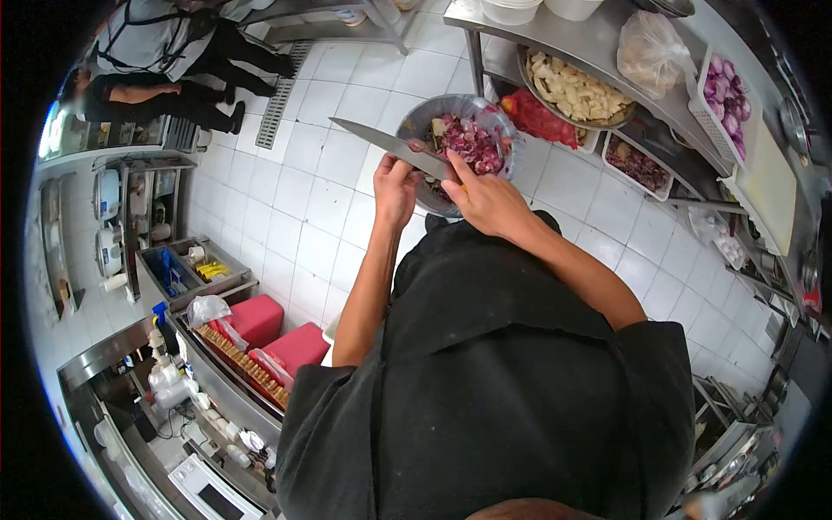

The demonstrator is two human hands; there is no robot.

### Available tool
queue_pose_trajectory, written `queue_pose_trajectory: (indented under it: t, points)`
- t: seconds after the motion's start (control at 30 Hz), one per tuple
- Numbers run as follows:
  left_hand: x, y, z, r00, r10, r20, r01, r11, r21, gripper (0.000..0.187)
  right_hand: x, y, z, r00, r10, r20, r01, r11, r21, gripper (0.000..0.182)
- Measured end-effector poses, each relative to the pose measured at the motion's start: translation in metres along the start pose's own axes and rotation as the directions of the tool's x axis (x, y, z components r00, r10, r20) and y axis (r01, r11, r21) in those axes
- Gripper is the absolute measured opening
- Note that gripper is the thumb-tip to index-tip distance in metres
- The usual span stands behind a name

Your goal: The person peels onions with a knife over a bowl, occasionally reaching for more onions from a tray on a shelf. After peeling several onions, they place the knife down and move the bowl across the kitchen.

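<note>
A large kitchen knife lies slantwise over a grey bin, its tip pointing up and left. At its handle end, my right hand is closed around the grip, with the index finger stretched along it. My left hand is closed just below the blade, fingers pinched together; what they hold, if anything, is hidden. Purple onion skins fill much of the bin, which has a clear plastic liner. Part of the bin is covered by the knife and both hands.
At right, a steel table carries a white basket of peeled red onions and a cutting board. Below are a bowl of pale chopped pieces and a red mesh bag. Two people stand at upper left.
</note>
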State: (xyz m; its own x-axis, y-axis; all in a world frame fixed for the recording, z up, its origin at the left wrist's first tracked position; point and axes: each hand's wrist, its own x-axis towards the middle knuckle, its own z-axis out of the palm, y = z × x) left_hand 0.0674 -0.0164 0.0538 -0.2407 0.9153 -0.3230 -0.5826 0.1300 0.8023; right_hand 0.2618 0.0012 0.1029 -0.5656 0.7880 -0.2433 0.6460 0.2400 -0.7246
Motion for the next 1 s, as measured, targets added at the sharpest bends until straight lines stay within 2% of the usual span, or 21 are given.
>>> queue_pose_trajectory:
  t: [0.07, 0.17, 0.3, 0.43, 0.47, 0.5, 0.57, 0.6, 0.67, 0.8, 0.83, 0.93, 1.0]
  points:
    - [0.004, 0.004, -0.008, 1.000, 0.000, 0.005, 0.000, 1.000, 0.006, 0.025, 0.012, -0.003, 0.011, 0.999, -0.011, -0.042, 0.012, 1.000, 0.013, 0.060]
    - [-0.002, -0.007, -0.015, 0.995, -0.012, 0.101, 0.014, 1.000, -0.015, 0.028, 0.031, -0.009, 0.022, 0.994, -0.021, -0.104, 0.028, 0.997, 0.065, 0.060]
    - [-0.006, -0.016, -0.018, 0.991, -0.059, 0.119, 0.067, 0.996, -0.064, 0.036, 0.050, -0.011, 0.022, 0.997, 0.036, -0.071, -0.020, 0.976, 0.215, 0.060]
    - [-0.002, -0.003, -0.021, 0.969, -0.108, 0.224, 0.137, 0.984, -0.118, 0.047, 0.062, 0.001, 0.037, 0.981, -0.021, -0.193, 0.091, 0.927, 0.363, 0.062]
    - [0.001, -0.002, -0.023, 0.959, -0.127, 0.255, 0.162, 0.980, -0.118, 0.051, 0.062, 0.003, 0.036, 0.996, 0.026, -0.088, 0.017, 0.887, 0.462, 0.062]
    - [0.000, -0.002, -0.022, 0.973, -0.133, 0.188, 0.151, 0.985, -0.085, 0.050, 0.061, -0.003, 0.026, 0.998, 0.064, 0.021, -0.065, 0.834, 0.549, 0.061]
    - [-0.001, -0.002, -0.021, 0.979, -0.134, 0.156, 0.137, 0.991, -0.006, 0.048, 0.059, -0.003, 0.019, 0.964, 0.132, 0.229, -0.256, 0.678, 0.689, 0.055]
    - [0.000, -0.002, -0.021, 0.981, -0.133, 0.140, 0.130, 0.991, 0.032, 0.048, 0.060, 0.001, 0.020, 0.960, 0.141, 0.243, -0.276, 0.638, 0.719, 0.052]
    - [0.002, -0.003, -0.028, 0.976, -0.176, 0.128, 0.182, 0.983, -0.033, 0.049, 0.062, 0.008, 0.022, 0.950, 0.154, 0.273, -0.311, 0.557, 0.770, 0.048]
    - [0.004, -0.003, -0.045, 0.966, -0.223, 0.128, 0.234, 0.970, -0.073, 0.051, 0.066, 0.019, 0.019, 0.898, 0.145, 0.415, -0.435, 0.428, 0.792, 0.054]
    - [0.004, -0.004, -0.048, 0.967, -0.223, 0.123, 0.235, 0.968, -0.094, 0.051, 0.072, 0.027, 0.023, 0.868, 0.122, 0.481, -0.484, 0.417, 0.769, 0.059]
    - [0.004, -0.007, -0.055, 0.971, -0.219, 0.094, 0.231, 0.963, -0.141, 0.051, 0.082, 0.037, 0.034, 0.859, 0.069, 0.507, -0.492, 0.386, 0.781, 0.062]
    - [0.005, -0.010, -0.059, 0.977, -0.205, 0.053, 0.211, 0.965, -0.158, 0.051, 0.088, 0.039, 0.039, 0.851, 0.097, 0.516, -0.513, 0.368, 0.776, 0.062]
